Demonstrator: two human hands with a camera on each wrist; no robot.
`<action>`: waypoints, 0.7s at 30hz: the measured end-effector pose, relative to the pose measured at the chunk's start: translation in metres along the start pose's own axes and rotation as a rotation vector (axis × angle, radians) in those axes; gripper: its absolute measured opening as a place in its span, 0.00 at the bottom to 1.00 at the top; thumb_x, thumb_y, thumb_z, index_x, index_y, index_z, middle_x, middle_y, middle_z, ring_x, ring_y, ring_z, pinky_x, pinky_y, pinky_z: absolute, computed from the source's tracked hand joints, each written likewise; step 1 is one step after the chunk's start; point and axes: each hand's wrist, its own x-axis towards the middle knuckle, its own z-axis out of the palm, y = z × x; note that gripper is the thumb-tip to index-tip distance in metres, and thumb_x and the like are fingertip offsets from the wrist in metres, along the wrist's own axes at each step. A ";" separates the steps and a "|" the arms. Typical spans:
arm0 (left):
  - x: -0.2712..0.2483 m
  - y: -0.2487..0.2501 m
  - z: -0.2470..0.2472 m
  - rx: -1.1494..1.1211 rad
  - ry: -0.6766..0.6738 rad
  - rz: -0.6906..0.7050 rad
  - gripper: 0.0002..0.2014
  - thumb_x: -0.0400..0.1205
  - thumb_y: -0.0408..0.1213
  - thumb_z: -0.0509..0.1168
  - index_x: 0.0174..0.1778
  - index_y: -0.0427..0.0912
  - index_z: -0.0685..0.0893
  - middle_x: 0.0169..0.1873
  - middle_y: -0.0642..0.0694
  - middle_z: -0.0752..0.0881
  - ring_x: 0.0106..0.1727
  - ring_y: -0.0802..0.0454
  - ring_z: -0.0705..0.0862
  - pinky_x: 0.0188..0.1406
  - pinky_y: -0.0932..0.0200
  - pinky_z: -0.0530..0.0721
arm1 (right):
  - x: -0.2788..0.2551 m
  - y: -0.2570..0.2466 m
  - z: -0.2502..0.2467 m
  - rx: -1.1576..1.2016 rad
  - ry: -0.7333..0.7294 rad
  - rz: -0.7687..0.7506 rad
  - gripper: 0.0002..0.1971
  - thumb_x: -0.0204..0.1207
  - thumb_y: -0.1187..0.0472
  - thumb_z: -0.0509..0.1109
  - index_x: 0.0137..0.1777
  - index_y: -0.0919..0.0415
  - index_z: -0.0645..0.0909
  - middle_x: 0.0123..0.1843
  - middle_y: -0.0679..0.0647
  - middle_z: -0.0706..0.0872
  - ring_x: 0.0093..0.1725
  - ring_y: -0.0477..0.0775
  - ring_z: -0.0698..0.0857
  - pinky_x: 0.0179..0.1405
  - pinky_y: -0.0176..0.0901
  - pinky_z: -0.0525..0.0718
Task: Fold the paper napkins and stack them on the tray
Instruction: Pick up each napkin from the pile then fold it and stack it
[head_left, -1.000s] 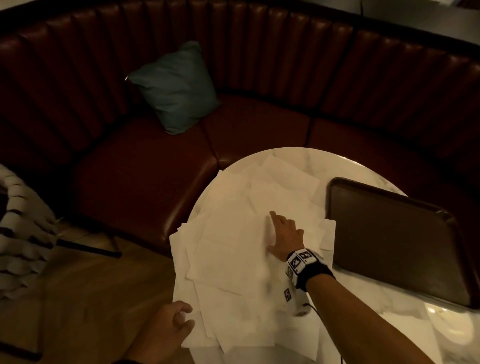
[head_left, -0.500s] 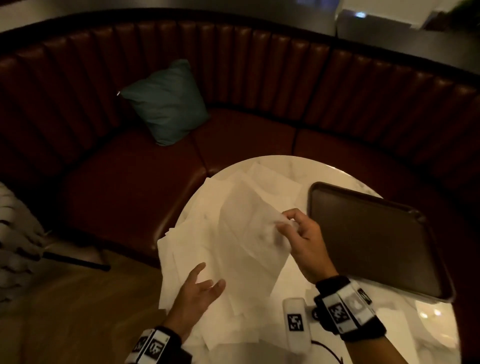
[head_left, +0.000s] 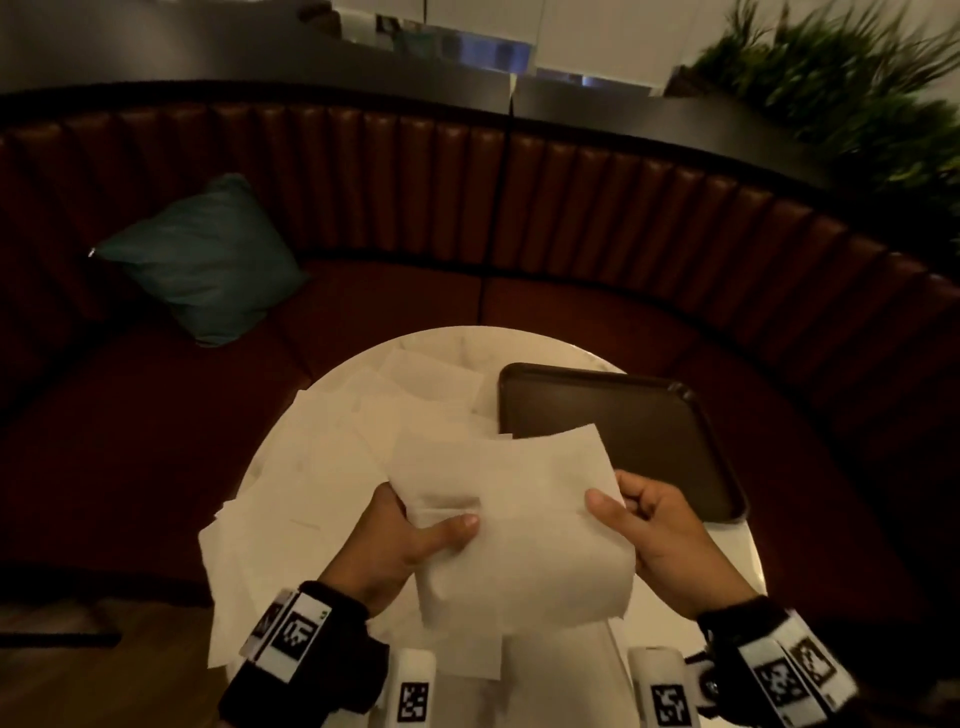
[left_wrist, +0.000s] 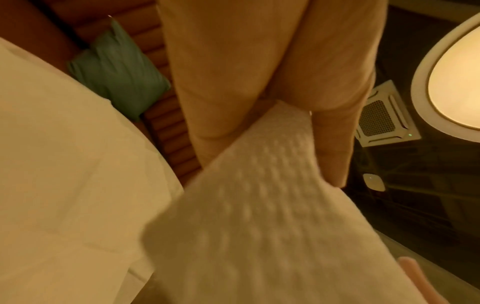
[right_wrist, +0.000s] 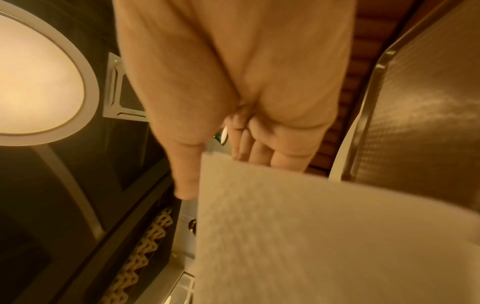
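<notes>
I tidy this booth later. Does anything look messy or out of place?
Yes: loose napkins sprawl unevenly over the table, several overhanging its left edge. The tray holds no stack.

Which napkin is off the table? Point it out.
The napkin held up between the left hand and right hand; the other napkins lie loose on the table.

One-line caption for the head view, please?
Both hands hold one paper napkin above the napkin pile beside an empty tray.
</notes>
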 end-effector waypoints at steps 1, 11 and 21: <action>0.001 0.003 0.002 0.023 -0.023 0.006 0.30 0.60 0.38 0.78 0.59 0.38 0.83 0.55 0.39 0.88 0.58 0.42 0.86 0.59 0.43 0.84 | -0.002 -0.001 -0.002 -0.040 0.008 -0.023 0.16 0.71 0.62 0.69 0.59 0.65 0.84 0.51 0.60 0.91 0.49 0.60 0.90 0.40 0.42 0.88; 0.005 0.020 0.012 0.199 -0.009 -0.014 0.08 0.74 0.29 0.70 0.47 0.30 0.86 0.43 0.37 0.90 0.44 0.42 0.89 0.42 0.54 0.88 | -0.021 0.008 -0.021 -0.044 0.059 -0.091 0.14 0.73 0.65 0.70 0.59 0.63 0.83 0.54 0.57 0.91 0.53 0.60 0.90 0.46 0.45 0.89; 0.009 0.019 0.025 0.042 -0.116 -0.143 0.06 0.70 0.31 0.59 0.28 0.43 0.78 0.30 0.43 0.79 0.30 0.48 0.78 0.24 0.62 0.75 | -0.043 0.010 -0.052 -0.012 -0.005 -0.266 0.16 0.53 0.46 0.85 0.33 0.58 0.90 0.44 0.54 0.87 0.44 0.57 0.87 0.39 0.44 0.88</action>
